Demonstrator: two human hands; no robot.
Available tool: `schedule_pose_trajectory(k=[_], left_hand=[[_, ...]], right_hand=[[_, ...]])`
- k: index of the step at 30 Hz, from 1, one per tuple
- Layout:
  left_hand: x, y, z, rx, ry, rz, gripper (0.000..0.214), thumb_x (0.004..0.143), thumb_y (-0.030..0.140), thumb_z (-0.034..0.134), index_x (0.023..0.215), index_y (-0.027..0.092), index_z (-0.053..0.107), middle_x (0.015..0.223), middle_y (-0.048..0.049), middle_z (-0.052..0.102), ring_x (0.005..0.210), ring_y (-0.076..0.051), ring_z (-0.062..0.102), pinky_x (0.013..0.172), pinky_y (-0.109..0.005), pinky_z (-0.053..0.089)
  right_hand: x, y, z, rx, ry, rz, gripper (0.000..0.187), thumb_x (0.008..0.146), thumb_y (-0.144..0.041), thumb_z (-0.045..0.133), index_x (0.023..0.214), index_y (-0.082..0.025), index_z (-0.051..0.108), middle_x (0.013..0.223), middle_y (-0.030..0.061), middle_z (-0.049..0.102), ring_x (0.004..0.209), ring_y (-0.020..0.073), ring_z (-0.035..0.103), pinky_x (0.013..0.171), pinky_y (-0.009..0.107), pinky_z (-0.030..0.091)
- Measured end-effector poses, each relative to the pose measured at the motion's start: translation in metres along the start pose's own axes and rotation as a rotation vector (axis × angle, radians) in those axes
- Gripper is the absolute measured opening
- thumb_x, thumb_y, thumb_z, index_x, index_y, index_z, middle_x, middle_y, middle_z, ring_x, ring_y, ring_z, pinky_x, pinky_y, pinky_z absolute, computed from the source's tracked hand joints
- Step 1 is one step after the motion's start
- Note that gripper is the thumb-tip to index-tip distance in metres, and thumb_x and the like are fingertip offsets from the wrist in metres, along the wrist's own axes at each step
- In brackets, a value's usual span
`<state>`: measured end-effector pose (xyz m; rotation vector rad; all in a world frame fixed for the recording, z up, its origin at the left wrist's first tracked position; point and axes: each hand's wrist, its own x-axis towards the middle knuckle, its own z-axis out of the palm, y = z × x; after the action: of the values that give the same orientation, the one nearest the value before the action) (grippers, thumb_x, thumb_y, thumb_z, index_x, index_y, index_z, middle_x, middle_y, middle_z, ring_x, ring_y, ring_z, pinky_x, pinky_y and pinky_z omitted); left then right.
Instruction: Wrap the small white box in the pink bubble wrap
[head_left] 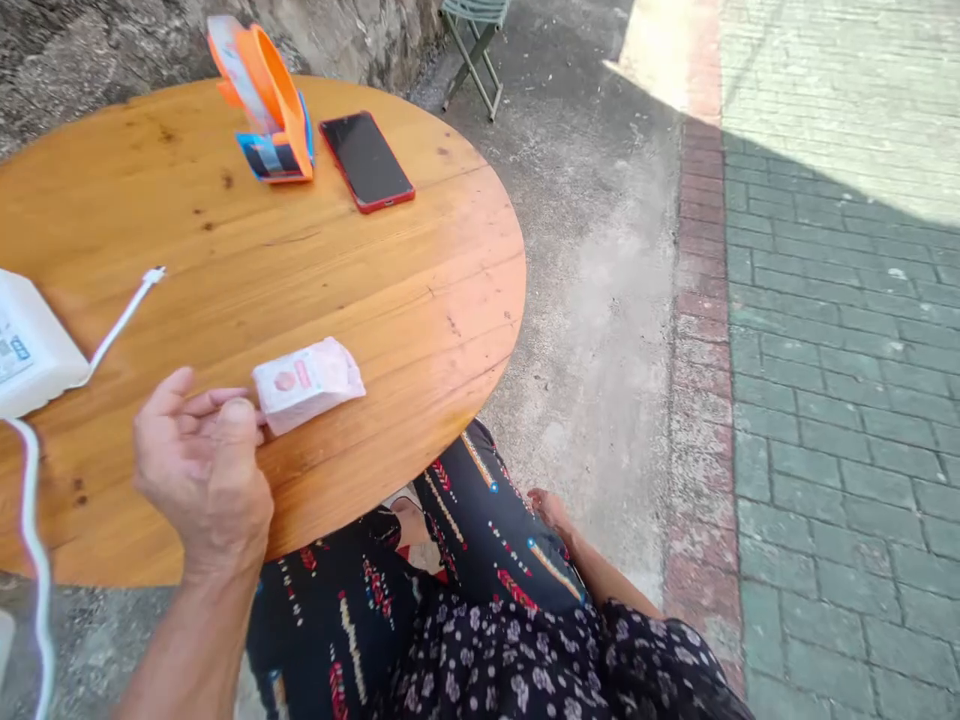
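A small pale pink, paper-wrapped packet with a reddish print lies on the wooden table near its front edge. My left hand is beside its left end, palm turned up and fingers loosely bent and apart. The fingertips are at the packet's end, perhaps touching it, but are not closed around it. My right hand rests low against the outer side of my right leg, away from the table, with its fingers stretched along the thigh and partly hidden.
On the round wooden table are a red-cased phone, an orange-and-blue tape dispenser and a white power box with a short white cable. A thicker white cord hangs over the left edge. Behind stands a folding stool.
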<state>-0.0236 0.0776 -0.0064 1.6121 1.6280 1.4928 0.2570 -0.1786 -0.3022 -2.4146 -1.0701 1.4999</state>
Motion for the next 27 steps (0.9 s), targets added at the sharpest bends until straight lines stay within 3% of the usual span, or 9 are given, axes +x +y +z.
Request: schedule_pose_trajectory(k=[8,11,14,18,22,25,27], left_hand=[[0.002,0.002,0.001,0.098,0.044,0.057,0.061,0.062,0.031,0.060,0.119,0.011,0.054,0.076,0.0012,0.059,0.058,-0.012,0.054,0.048,-0.025,0.043],[0.002,0.002,0.004,0.081,0.054,0.034,0.061,0.060,0.032,0.064,0.118,0.014,0.056,0.078,-0.0006,0.060,0.070,-0.016,0.058,0.048,-0.025,0.044],[-0.002,0.003,0.005,0.040,0.071,0.021,0.060,0.062,0.031,0.069,0.118,0.013,0.058,0.085,-0.0041,0.063,0.075,-0.017,0.060,0.052,-0.025,0.045],[-0.009,0.008,0.004,0.012,-0.002,-0.052,0.055,0.074,0.033,0.067,0.124,0.013,0.053,0.101,-0.0088,0.062,0.088,-0.018,0.061,0.068,-0.028,0.050],[-0.013,0.013,0.002,-0.045,-0.123,-0.126,0.050,0.081,0.034,0.062,0.127,0.018,0.050,0.113,-0.0101,0.059,0.092,-0.018,0.059,0.076,-0.029,0.051],[-0.011,0.017,0.000,0.038,-0.160,-0.115,0.047,0.082,0.033,0.061,0.126,0.019,0.050,0.112,-0.0094,0.057,0.088,-0.017,0.058,0.078,-0.030,0.050],[-0.010,0.020,-0.002,0.119,-0.183,-0.085,0.047,0.082,0.032,0.060,0.126,0.019,0.050,0.106,-0.0073,0.056,0.084,-0.016,0.056,0.078,-0.031,0.049]], right_hand=[[0.044,0.001,0.021,0.015,-0.196,0.091,0.030,0.094,-0.033,0.056,0.118,-0.015,0.055,0.117,0.0081,0.056,0.100,0.0204,0.059,0.085,0.040,0.052],[0.051,-0.010,0.019,0.046,-0.182,0.066,0.030,0.094,-0.033,0.056,0.118,-0.015,0.055,0.117,0.0079,0.056,0.099,0.0203,0.059,0.085,0.039,0.052],[0.051,-0.023,0.002,0.075,-0.112,-0.007,0.028,0.095,-0.034,0.056,0.115,-0.015,0.057,0.115,0.0075,0.057,0.097,0.0192,0.059,0.084,0.038,0.052],[0.038,-0.036,-0.053,0.117,0.058,-0.163,0.024,0.096,-0.031,0.048,0.105,-0.013,0.061,0.103,0.0097,0.065,0.092,0.0200,0.064,0.085,0.038,0.053],[0.000,-0.061,-0.143,0.184,0.312,-0.336,0.042,0.096,-0.043,0.035,0.113,-0.013,0.058,0.094,0.0125,0.069,0.087,0.0257,0.067,0.079,0.041,0.055],[-0.050,-0.110,-0.203,0.364,0.670,-0.418,0.042,0.087,-0.050,0.054,0.107,-0.014,0.064,0.088,0.0103,0.070,0.086,0.0274,0.067,0.087,0.042,0.052],[-0.082,-0.157,-0.223,0.403,0.795,-0.497,0.040,0.085,-0.046,0.061,0.108,-0.014,0.065,0.092,0.0092,0.070,0.093,0.0273,0.065,0.094,0.043,0.049]])
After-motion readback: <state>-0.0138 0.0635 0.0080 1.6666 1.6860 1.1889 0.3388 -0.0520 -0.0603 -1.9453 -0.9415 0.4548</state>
